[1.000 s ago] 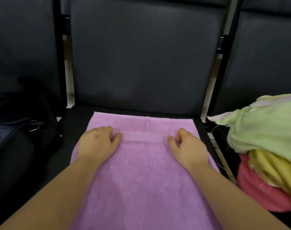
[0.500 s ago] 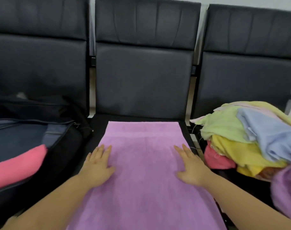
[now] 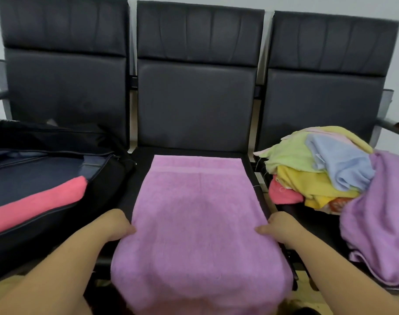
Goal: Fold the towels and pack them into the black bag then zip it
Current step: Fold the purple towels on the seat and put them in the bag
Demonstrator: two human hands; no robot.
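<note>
Both hands had slid back from the top of the purple towel [image 3: 197,223] to its side edges since half a second earlier, when the palms lay flat on the cloth with fingers spread. The left hand [image 3: 115,225] now gripped the towel's left edge, fingers curled under the cloth and thumb on top. The right hand [image 3: 279,227] gripped the right edge the same way, thumb pointing inward across the fabric. Between the two hands the towel lay spread along the middle seat [image 3: 139,178] of a row of dark chairs, its far hem near the backrest and its near end hanging over the front of the seat.

No writing, brand or label could be read anywhere.

On the left seat the black bag [image 3: 57,201] stood unzipped, with a folded pink towel [image 3: 35,204] lying inside it. On the right seat a loose pile of towels [image 3: 318,171] in green, blue, yellow and pink sat just beside another purple towel [image 3: 380,219] that draped over the seat front.
</note>
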